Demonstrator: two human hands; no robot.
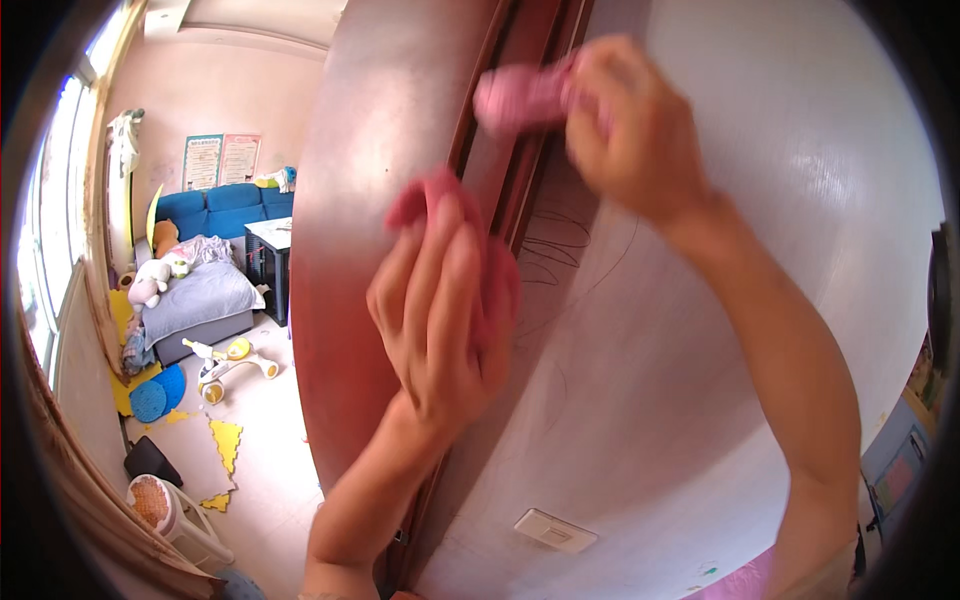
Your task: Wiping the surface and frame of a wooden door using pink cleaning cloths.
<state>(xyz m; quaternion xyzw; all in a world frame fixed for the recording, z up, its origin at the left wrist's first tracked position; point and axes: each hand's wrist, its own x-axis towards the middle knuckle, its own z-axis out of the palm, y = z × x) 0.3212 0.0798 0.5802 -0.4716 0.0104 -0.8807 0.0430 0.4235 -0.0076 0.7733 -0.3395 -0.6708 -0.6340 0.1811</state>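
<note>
My left hand (435, 322) holds a pinkish-red cloth (501, 277), bunched under and around the fingers, in front of the edge of a reddish-brown wooden door (360, 300). Higher up and to the right, my right hand (645, 135) grips a blurred pink item (517, 99), perhaps a folded cloth; its exact kind is unclear. That item overlaps the dark red door frame (517, 172) in view, and whether it touches the wood cannot be told. Dark scribbled lines (555, 240) mark the pale wall (675, 360) beside the frame.
Low on the wall sits a white switch plate (555, 529). Beyond the door are a blue sofa (236, 199), a white-and-yellow ride-on toy (232, 364), a black-sided table (268, 262) and a white stool (169, 510). Yellow foam mat pieces (225, 442) lie on the floor.
</note>
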